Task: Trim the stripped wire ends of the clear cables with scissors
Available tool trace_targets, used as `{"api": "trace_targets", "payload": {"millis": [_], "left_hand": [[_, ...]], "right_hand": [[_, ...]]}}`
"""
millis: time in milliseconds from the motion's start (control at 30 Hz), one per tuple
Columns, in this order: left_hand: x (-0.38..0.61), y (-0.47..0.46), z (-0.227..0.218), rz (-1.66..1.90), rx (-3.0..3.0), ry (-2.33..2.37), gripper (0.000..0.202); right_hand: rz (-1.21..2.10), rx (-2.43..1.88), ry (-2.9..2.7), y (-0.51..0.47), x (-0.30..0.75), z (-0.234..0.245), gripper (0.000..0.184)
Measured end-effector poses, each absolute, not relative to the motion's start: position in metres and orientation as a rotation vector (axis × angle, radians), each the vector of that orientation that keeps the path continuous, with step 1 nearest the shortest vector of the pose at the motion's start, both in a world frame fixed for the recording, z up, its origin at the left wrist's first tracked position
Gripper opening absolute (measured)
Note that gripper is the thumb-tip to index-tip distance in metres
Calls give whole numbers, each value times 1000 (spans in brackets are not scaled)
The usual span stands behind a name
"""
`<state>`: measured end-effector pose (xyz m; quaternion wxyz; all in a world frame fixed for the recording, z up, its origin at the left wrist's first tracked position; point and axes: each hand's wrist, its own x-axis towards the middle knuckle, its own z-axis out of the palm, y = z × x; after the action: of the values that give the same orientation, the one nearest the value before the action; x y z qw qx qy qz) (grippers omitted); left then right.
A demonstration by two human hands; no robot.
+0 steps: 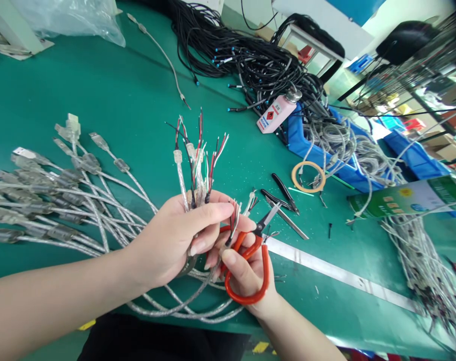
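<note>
My left hand (182,230) is closed around several clear-jacketed cables (181,175), their split ends of red, white, green and black wires standing up above the fingers. Hooked over my right hand (250,265) is a pair of scissors (246,255) with orange-red handles, blades pointing up and right. The right thumb and fingers also pinch one cable end (233,225) with bared coloured wires, close beside the left fingertips. From the hands the cables run left to a heap of USB plugs (35,195) and loop below the hands.
Cutting pliers (282,195), a steel ruler (325,271) and a tape roll (308,176) lie to the right. Behind are a pink bottle (278,113), black cables (246,60) and blue bins (299,135) of cables. More cables (419,265) lie far right; one cable (160,47) lies at the back.
</note>
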<state>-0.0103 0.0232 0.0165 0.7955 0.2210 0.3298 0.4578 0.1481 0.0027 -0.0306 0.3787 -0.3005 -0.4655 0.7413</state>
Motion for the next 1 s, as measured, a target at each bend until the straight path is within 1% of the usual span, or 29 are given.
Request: {"api": "trace_targets", "payload": {"millis": [133, 300, 400, 533, 700, 800, 967, 1000], "left_hand": [[-10, 23, 20, 970, 474, 712, 24], [-10, 22, 19, 949, 495, 673, 28], [-10, 22, 18, 940, 513, 672, 28], [-10, 22, 19, 929, 520, 674, 27], [-9, 23, 20, 919, 509, 693, 28], [-9, 23, 19, 927, 495, 694, 23], [-10, 22, 20, 992, 509, 727, 14], [-11, 21, 20, 1006, 535, 758, 13]], "right_hand": [[1826, -840, -1260, 2, 149, -29, 12], [1635, -903, -1398, 2, 149, -22, 14], [1536, -931, -1459, 2, 148, -16, 9], [1464, -933, -1472, 2, 146, -12, 14], [1452, -918, -1445, 0, 143, -11, 18], [1459, -922, -1416, -1, 142, -12, 22], [1433, -965, -1492, 2, 153, -14, 20], [1404, -985, -1520, 5, 158, -13, 22]]}}
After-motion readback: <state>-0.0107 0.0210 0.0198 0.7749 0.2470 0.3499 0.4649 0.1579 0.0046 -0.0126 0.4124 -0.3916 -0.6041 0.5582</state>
